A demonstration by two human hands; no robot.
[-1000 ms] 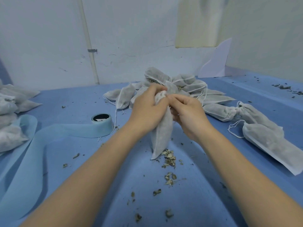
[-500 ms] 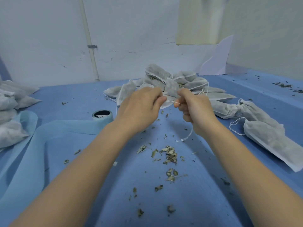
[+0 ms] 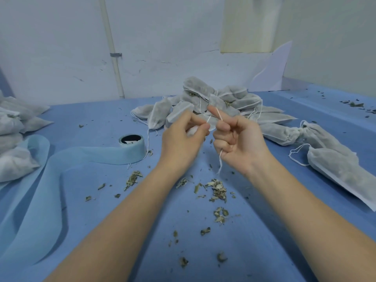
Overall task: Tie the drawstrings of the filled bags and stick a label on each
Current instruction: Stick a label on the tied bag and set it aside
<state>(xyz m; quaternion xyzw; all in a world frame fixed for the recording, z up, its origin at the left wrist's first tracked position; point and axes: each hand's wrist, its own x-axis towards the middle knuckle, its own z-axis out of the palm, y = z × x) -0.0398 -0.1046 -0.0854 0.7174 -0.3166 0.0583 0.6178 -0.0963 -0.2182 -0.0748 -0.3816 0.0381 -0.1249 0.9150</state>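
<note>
White drawstring (image 3: pixel 219 117) pinched taut between raised left hand (image 3: pixel 183 139) and curled right hand (image 3: pixel 238 143).

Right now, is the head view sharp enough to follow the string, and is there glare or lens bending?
Head view: the drawstring reads clearly between left hand and right hand; soft, even light, no glare; forearms slightly smeared; the wall pipe leans from wide-angle distortion.
</note>
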